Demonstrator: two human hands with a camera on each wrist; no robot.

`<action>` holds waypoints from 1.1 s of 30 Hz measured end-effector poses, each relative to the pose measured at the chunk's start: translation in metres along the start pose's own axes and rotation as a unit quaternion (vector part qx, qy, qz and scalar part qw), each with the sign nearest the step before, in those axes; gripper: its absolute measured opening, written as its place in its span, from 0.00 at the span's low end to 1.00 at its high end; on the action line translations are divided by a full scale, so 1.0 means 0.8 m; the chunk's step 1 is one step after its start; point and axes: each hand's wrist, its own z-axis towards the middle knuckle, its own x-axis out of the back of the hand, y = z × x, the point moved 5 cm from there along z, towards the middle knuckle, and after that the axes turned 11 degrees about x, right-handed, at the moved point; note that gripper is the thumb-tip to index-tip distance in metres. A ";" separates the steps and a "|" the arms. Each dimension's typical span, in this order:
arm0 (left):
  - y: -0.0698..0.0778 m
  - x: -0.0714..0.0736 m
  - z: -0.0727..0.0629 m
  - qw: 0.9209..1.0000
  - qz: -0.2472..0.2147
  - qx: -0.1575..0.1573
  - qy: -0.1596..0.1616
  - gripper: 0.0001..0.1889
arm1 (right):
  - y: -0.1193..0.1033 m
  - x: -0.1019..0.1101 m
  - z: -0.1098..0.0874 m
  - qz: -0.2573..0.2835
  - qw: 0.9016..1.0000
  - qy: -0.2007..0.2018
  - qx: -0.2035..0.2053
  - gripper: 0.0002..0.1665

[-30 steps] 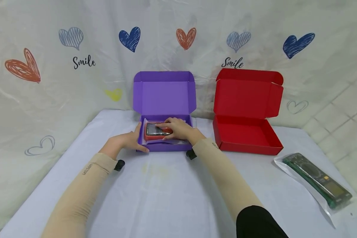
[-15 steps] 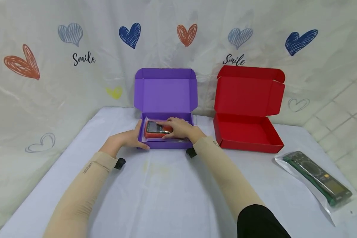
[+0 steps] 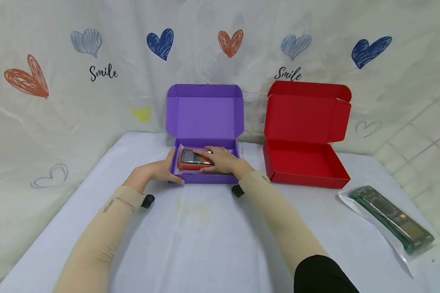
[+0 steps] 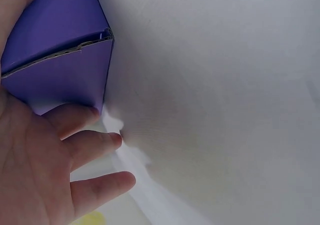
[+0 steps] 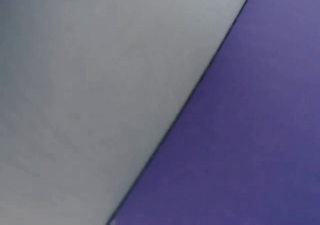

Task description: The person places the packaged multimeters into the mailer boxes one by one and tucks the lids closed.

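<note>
An orange multimeter [image 3: 194, 159] with a black face lies in a clear bag inside the open purple box [image 3: 207, 178]. My right hand [image 3: 221, 160] reaches over its right end, index finger along its face and thumb at its near side. My left hand [image 3: 161, 171] rests on the box's front left corner, thumb at the front wall. In the left wrist view, several fingers [image 4: 100, 190] stretch loosely beside the purple cardboard [image 4: 65, 75]. Only the purple wall [image 5: 240, 125] and white cloth show in the right wrist view; the right hand is out of it.
To the right stands a red box [image 3: 308, 179], its lid raised and its inside bare. A green and dark multimeter [image 3: 392, 217] in a clear bag lies at the table's right. White cloth [image 3: 198, 244] covers the table, with a heart-printed sheet [image 3: 198, 61] behind.
My right hand has shifted slightly on the orange multimeter, whose near orange side shows more now. The left hand stays at the box corner. The head view has tilted down a little.
</note>
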 end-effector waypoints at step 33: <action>-0.007 0.030 -0.015 0.999 0.052 -0.013 0.012 0.68 | -0.019 0.059 -0.068 0.098 0.990 0.095 0.035 0.37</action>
